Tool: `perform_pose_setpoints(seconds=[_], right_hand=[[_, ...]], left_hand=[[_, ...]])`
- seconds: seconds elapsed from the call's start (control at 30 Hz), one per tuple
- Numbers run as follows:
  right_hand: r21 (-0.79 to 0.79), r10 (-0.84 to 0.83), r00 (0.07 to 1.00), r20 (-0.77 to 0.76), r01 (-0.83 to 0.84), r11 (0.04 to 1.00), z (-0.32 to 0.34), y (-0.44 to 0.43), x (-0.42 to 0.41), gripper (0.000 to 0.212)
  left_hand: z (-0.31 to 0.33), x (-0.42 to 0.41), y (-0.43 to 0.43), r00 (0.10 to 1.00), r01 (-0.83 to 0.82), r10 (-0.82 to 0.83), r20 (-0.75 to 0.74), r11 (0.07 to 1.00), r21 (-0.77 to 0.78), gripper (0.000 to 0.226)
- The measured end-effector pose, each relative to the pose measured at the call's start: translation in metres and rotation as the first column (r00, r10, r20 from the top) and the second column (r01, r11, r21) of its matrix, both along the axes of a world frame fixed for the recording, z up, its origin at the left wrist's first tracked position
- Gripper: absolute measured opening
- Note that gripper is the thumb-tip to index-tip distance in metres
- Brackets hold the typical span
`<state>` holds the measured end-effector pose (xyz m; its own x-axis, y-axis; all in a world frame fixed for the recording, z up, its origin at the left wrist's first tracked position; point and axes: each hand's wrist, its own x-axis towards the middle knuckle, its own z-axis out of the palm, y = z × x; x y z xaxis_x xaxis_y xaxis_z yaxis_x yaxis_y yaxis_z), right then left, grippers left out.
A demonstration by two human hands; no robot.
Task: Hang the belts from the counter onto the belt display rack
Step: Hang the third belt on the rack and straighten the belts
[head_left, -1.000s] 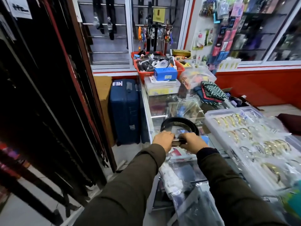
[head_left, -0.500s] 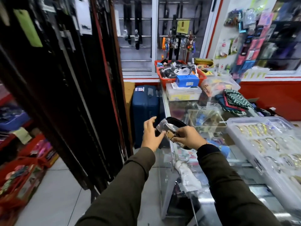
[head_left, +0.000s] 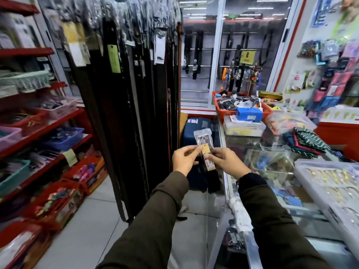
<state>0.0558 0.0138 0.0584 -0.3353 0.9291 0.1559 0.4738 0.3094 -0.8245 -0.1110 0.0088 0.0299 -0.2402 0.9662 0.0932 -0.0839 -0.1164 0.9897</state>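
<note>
A black belt [head_left: 213, 181] hangs down from my hands off the counter's left edge; its buckle end [head_left: 204, 137] is wrapped in clear plastic and points up, with tan tags just below it. My left hand [head_left: 184, 159] pinches the tag end from the left. My right hand [head_left: 226, 161] grips the belt below the buckle from the right. The belt display rack [head_left: 136, 94] stands to the left, packed with hanging dark belts whose tops are in plastic. The glass counter [head_left: 240, 144] lies to the right.
A blue suitcase [head_left: 191, 131] stands on the floor behind the belt. Red shelves with baskets [head_left: 38, 129] line the left. On the counter sit a red basket [head_left: 223, 111], a blue box [head_left: 248, 114], folded cloths [head_left: 308, 140] and a clear tray of bracelets [head_left: 330, 177].
Both hands lifted the coiled belt off the glass counter and carried it left. It now hangs uncoiled with the buckle end up. My view has swung left toward the rack.
</note>
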Motion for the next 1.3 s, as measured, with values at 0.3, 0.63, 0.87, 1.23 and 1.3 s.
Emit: perform_pose_setpoints(seconds=[0.3, 0.63, 0.87, 1.23, 1.3], right_hand=[[0.030, -0.032, 0.867, -0.498, 0.054, 0.998, 0.066, -0.011, -0.045, 0.028], [0.097, 0.128, 0.715, -0.687, -0.085, 0.992, 0.149, -0.005, -0.092, 0.025], [0.213, 0.224, 0.598, -0.770, -0.090, 0.973, 0.218, 0.002, -0.118, 0.031], [0.254, 0.232, 0.543, -0.807, -0.035, 0.967, 0.296, 0.025, -0.117, 0.032], [0.234, 0.220, 0.557, -0.801, -0.047, 0.971, 0.298, 0.031, -0.115, 0.034]], left_hand=[[0.084, -0.033, -0.024, 0.985, -0.122, 0.089, 0.149, 0.964, 0.235, 0.017], [0.177, -0.077, -0.041, 0.969, -0.054, -0.013, 0.248, 0.964, 0.261, 0.035], [0.256, -0.083, -0.038, 0.966, -0.104, -0.003, 0.258, 0.912, 0.397, 0.033], [0.340, -0.074, -0.015, 0.971, -0.118, 0.005, 0.238, 0.879, 0.463, 0.032], [0.343, -0.074, -0.009, 0.972, -0.119, 0.012, 0.237, 0.888, 0.444, 0.032]])
